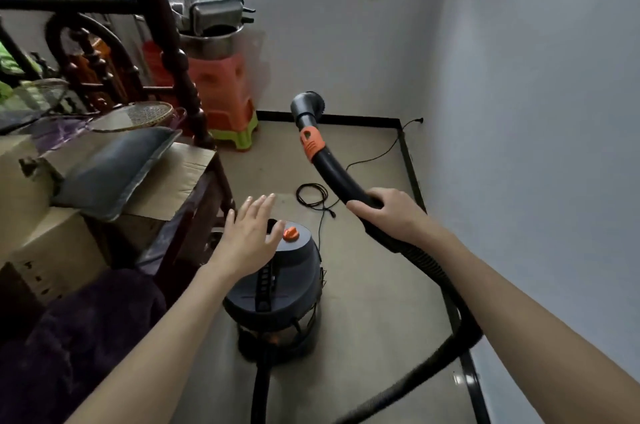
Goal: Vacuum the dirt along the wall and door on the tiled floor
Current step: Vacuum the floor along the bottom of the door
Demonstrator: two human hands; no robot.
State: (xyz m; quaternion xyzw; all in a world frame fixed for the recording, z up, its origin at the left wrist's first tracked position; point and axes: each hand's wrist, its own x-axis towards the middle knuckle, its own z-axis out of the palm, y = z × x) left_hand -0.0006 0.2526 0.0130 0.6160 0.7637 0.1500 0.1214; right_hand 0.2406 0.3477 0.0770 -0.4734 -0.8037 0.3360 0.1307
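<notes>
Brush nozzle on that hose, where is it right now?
The nozzle is raised off the floor near the far wall, right of the orange stools.

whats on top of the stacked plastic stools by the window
A wide metal basin sits on the stacked plastic stools, holding a metal tray and other cookware piled inside. The dark bedpost in front covers the left side, and the basin's bottom is hidden.

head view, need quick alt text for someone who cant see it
A person's right hand grips a black vacuum hose with its brush nozzle raised off the tiled floor, while the open left hand hovers over the canister vacuum. A thin cable lies near the white wall.
</notes>
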